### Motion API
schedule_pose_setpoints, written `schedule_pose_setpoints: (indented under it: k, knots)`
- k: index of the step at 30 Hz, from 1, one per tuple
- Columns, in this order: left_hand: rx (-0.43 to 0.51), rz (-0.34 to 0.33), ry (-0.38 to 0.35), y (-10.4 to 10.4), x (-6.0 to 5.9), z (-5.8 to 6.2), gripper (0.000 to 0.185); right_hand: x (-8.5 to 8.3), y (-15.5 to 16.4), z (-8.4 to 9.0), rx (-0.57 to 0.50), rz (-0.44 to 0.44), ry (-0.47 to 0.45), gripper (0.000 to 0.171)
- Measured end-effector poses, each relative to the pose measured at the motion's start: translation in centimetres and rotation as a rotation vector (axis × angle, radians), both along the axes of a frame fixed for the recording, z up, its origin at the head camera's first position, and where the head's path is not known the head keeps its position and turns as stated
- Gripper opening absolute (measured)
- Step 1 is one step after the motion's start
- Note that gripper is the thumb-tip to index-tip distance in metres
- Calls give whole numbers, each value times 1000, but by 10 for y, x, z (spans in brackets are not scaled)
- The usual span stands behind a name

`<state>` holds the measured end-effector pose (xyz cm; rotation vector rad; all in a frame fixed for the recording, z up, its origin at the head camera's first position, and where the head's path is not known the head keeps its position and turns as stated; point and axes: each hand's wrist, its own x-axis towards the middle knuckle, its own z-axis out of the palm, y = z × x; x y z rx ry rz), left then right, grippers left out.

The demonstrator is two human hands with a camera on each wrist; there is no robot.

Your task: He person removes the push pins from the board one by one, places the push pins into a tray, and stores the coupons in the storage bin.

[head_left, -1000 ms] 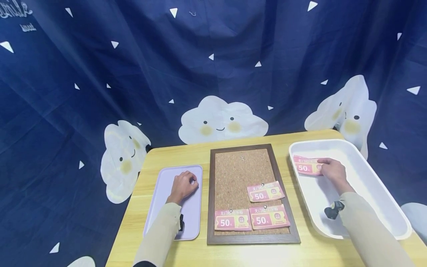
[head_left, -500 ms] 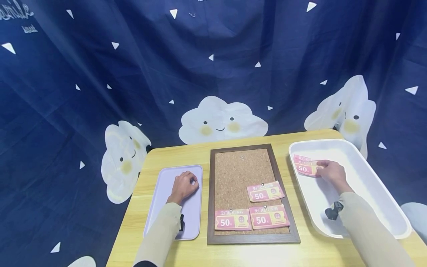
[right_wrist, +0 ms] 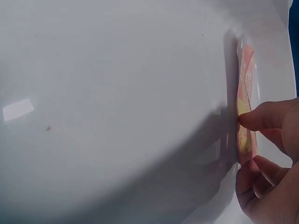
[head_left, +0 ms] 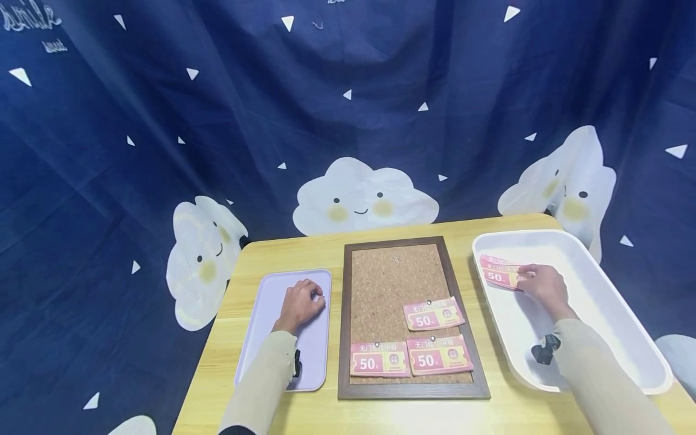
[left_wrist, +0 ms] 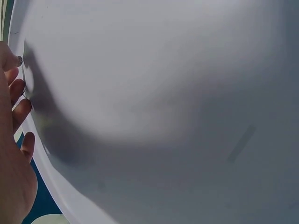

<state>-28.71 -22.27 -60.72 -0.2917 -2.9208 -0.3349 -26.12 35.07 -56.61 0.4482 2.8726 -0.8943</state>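
Observation:
In the white tub, my right hand (head_left: 545, 288) pinches a pink-and-yellow coupon (head_left: 500, 278) by its right end; more pink paper (head_left: 491, 260) shows behind it. The right wrist view has the coupon (right_wrist: 244, 86) edge-on between thumb and fingers. My left hand (head_left: 301, 305) is over the lilac tray (head_left: 255, 329), thumb and fingers drawn together. A small silvery pushpin (left_wrist: 19, 60) shows at its thumb tip in the left wrist view. Between the hands lies a corkboard (head_left: 375, 281) bearing three coupons (head_left: 433, 356), each with a pin at its top edge.
The white tub (head_left: 620, 314) has raised walls and stands at the right of the wooden table (head_left: 293, 249). A brown frame (head_left: 413, 391) edges the corkboard. Near the board's top sits a small clear or silvery item (head_left: 396, 258). Behind hangs a dark blue curtain (head_left: 255, 90).
My right hand has shifted the held coupon slightly down and tilted it, uncovering more of the pink paper behind. The left hand stays in place.

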Motion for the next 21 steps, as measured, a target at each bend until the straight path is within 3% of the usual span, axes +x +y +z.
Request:
schedule_pose_setpoints:
  k: [11, 16, 21]
  knots:
    - [35, 10, 24, 0, -2, -2, 13, 1, -1, -2, 8, -39, 51, 46]
    - [97, 0, 67, 3, -6, 3, 19, -5, -1, 2, 3, -16, 98, 51]
    - [127, -4, 34, 8, -9, 11, 31, -8, -9, 13, -35, 13, 131, 60]
